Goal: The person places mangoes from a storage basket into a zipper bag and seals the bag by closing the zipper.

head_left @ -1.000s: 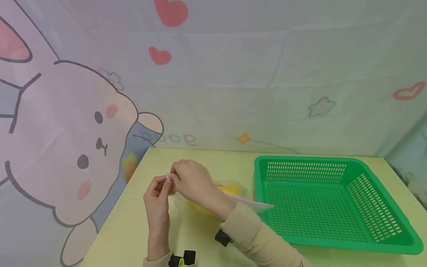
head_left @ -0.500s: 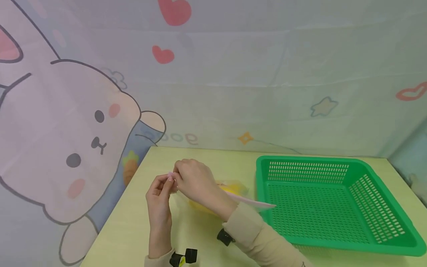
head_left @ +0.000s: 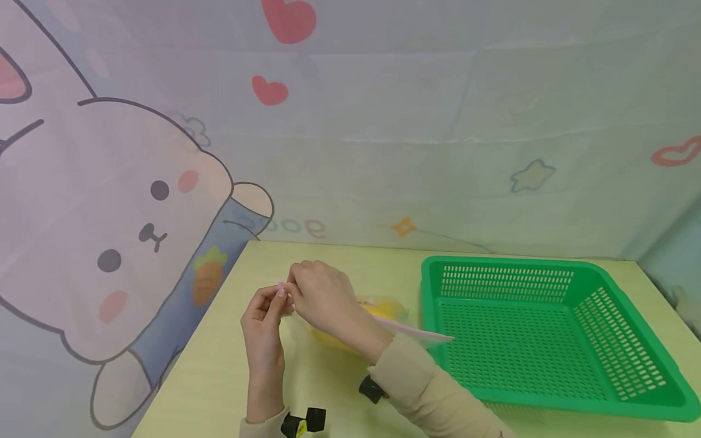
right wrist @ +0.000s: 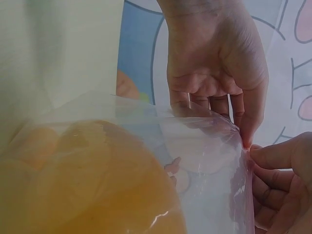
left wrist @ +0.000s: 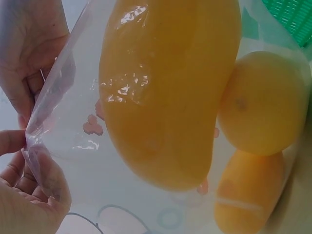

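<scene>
The pink edge [head_left: 418,333] of the clear bag [left wrist: 73,126] is being pinched by the left hand [head_left: 264,319] and the right hand [head_left: 323,296] at almost one spot, apparently a corner. For good work, the film is judged to be needing fingertip pressure only: both pinches close together, layers pressed flat with no fold trapped; a hard sideways tug could be tearing it.

Pose: the left hand is being held upright, its thumb drawn tight to curled fingers on the edge. The right hand is being held knuckles up, narrowed to a similar pinch, its forearm crossing the bag. Yellow items [left wrist: 170,97] are being contained inside, left of the green basket [head_left: 504,262]. Whether their weight is being borne by the table [head_left: 208,365] cannot be told.
</scene>
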Demonstrator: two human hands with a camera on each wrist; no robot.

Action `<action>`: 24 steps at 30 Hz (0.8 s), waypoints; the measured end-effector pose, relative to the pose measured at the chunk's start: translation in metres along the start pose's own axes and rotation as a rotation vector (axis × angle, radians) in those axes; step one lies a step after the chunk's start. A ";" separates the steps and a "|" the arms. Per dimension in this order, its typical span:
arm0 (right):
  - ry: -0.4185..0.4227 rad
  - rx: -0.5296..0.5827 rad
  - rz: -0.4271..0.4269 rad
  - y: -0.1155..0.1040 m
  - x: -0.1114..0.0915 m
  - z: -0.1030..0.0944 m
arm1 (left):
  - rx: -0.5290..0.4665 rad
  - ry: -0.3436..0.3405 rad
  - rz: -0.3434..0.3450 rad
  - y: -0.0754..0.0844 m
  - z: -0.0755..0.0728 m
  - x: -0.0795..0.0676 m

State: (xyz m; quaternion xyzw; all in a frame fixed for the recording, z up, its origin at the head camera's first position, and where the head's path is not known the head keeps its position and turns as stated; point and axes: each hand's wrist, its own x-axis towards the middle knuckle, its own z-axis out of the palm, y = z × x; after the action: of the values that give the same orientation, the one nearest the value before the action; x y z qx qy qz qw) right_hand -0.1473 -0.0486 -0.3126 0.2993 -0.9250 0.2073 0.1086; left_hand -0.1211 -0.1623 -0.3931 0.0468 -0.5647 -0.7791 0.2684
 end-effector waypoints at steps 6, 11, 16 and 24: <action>-0.005 -0.012 -0.001 0.000 -0.001 0.000 | 0.003 -0.003 0.015 0.000 0.000 0.000; -0.005 -0.020 -0.003 0.001 -0.002 0.000 | 0.015 -0.001 0.012 -0.001 0.000 0.000; -0.002 -0.031 -0.007 0.003 -0.002 0.000 | 0.016 -0.001 0.011 -0.001 0.000 0.000; -0.003 -0.030 -0.010 0.003 -0.003 -0.001 | 0.017 -0.005 0.018 -0.001 0.001 0.000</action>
State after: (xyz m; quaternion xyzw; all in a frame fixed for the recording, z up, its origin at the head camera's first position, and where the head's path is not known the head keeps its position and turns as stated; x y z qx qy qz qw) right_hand -0.1466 -0.0438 -0.3136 0.3028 -0.9266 0.1924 0.1126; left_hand -0.1220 -0.1614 -0.3938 0.0418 -0.5723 -0.7720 0.2736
